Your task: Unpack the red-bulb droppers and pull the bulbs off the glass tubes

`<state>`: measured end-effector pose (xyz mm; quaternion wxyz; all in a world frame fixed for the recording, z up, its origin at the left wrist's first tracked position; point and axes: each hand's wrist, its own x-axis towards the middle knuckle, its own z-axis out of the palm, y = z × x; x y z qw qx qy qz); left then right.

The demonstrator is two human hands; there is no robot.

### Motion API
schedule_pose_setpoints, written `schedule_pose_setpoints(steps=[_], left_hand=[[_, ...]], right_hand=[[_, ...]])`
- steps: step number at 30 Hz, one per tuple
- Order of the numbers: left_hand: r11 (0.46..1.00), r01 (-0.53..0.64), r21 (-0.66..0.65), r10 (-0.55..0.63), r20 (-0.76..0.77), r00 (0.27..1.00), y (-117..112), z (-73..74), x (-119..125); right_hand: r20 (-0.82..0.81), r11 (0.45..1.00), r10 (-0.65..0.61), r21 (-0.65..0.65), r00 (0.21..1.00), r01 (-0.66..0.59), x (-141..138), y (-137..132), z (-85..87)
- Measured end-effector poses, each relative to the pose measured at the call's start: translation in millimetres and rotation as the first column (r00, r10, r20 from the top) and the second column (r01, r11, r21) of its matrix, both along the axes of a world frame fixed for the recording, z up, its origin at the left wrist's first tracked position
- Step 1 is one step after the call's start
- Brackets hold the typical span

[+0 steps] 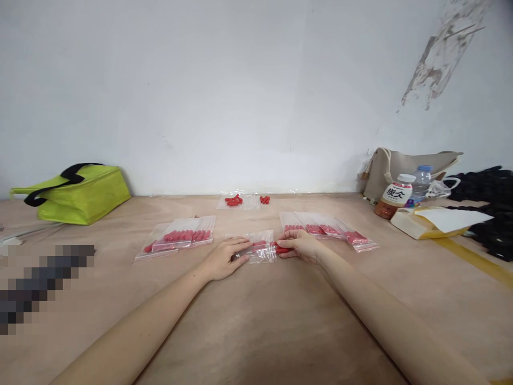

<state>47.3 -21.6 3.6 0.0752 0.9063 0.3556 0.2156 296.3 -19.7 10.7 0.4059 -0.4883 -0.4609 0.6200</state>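
Observation:
A small clear plastic bag (262, 255) lies flat on the table between my hands, with some red showing inside. My left hand (226, 259) is on the bag's left end, fingers and thumb closed over its edge. At the bag's right end my right hand (300, 246) pinches small red rod-like pieces (280, 249) between fingers and thumb. How many pieces it holds is hidden. Filled zip bags (182, 236) with red pieces lie beyond my left hand. More filled zip bags (320, 227) overlap in a row beyond my right hand.
Near the wall lie loose red pieces (265, 200) and a clear bag (250, 202) beside a red pile (234, 200). A lime-green bag (92, 195) stands left. Right are a beige bag (371, 171), a drink bottle (395, 198), a water bottle (421, 182) and black material (487, 187).

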Motion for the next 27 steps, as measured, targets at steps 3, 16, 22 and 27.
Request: schedule_pose_setpoints(steps=[3, 16, 22, 27], left_hand=[[1.0, -0.005, 0.008, 0.005, 0.007, 1.0, -0.2, 0.6, 0.0], [0.958, -0.281, 0.047, 0.281, 0.01, 0.96, -2.1, -2.3, -4.7], [0.933, -0.358, 0.027, 0.357, 0.034, 0.933, -1.4, -3.4, -1.9], [0.942, -0.331, 0.054, 0.33, 0.027, 0.944, -1.4, -3.9, -1.0]], right_hand=[[0.019, 1.0, 0.02, 0.016, 1.0, -0.02, 6.5, 1.4, 4.8], [0.388, 0.766, -0.389, 0.64, 0.835, 0.059, 73.6, 13.1, 41.3], [0.631, 0.592, -0.513, 0.751, 0.583, -0.293, 10.1, 3.4, 6.8], [0.788, 0.581, -0.488, 0.614, 0.375, -0.535, -14.1, -8.2, -3.8]])
